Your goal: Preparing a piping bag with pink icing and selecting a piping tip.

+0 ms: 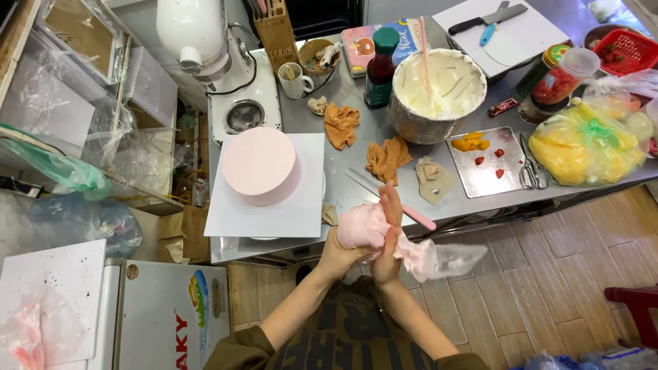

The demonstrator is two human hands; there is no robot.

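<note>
My left hand (pixel 339 255) cups a clear piping bag filled with pink cream (pixel 363 227) from below. My right hand (pixel 389 236) presses flat against the bag's right side, fingers pointing up. The bag's loose plastic end (pixel 439 260) trails to the right of my hands. Left of my hands a round cake with smooth pink frosting (pixel 262 164) stands on a white square board (pixel 267 209), on the steel table (pixel 356 147). A pink-handled spatula (pixel 411 214) lies on the table just behind my hands.
A large bowl of white cream (pixel 439 92) with a pink stick, two orange cloths (pixel 340 125), a steel tray with fruit pieces (pixel 483 164), scissors (pixel 531 168), a bag of yellow fruit (pixel 582 147), a stand mixer (pixel 205 41), a cutting board with knives (pixel 504 31).
</note>
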